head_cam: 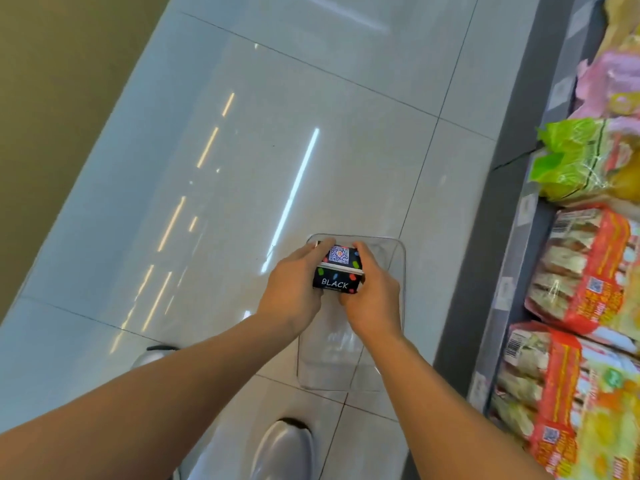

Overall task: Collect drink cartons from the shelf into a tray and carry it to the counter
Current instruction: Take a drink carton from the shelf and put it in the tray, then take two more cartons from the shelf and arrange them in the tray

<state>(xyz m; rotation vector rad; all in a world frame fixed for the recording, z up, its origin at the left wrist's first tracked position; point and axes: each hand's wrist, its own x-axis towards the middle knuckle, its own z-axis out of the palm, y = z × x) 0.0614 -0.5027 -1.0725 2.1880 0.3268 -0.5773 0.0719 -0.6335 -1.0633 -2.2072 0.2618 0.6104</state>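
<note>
A clear plastic tray (394, 258) lies on the tiled floor beside the shelf. Both hands hold a black drink carton (338, 270) with coloured spots, a QR code and the word BLACK, over the tray's far left end. My left hand (294, 289) grips the carton's left side. My right hand (372, 299) grips its right side. Whether the carton rests on the tray's bottom or hangs just above it I cannot tell. The near half of the tray holds nothing.
A low grey shelf (485, 306) runs along the right, stacked with packets in red-orange wrappers (585, 275), a green bag (578, 157) and pink bags. Glossy white floor tiles (242, 168) stretch ahead. My grey shoe (284, 448) stands just behind the tray.
</note>
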